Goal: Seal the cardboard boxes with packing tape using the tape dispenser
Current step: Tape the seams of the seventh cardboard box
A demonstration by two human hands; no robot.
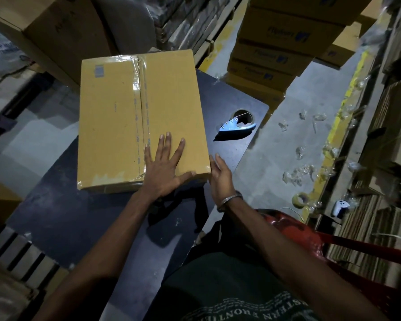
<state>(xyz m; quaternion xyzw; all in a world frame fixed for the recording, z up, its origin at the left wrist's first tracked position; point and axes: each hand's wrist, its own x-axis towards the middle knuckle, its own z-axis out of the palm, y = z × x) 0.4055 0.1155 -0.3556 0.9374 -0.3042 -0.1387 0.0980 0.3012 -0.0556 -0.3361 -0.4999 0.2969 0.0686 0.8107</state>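
Observation:
A flat brown cardboard box (pixel 116 117) lies on the dark table (pixel 63 216), with clear tape along its centre seam and across both short ends. My left hand (pixel 164 167) lies flat on the box's near right part, fingers spread and straight. My right hand (pixel 220 174) is against the box's near right corner, fingers straight, holding nothing. The blue tape dispenser (pixel 237 126) with its roll of tape lies on the table to the right of the box, apart from both hands.
Stacked printed cartons (pixel 278 49) stand beyond the table's right corner. Large boxes (pixel 63 26) rise at the back left. Crumpled tape scraps (pixel 299 172) and a tape roll (pixel 299 200) litter the floor on the right, beside flattened cardboard stacks (pixel 384 135). A red chair (pixel 333 242) is under me.

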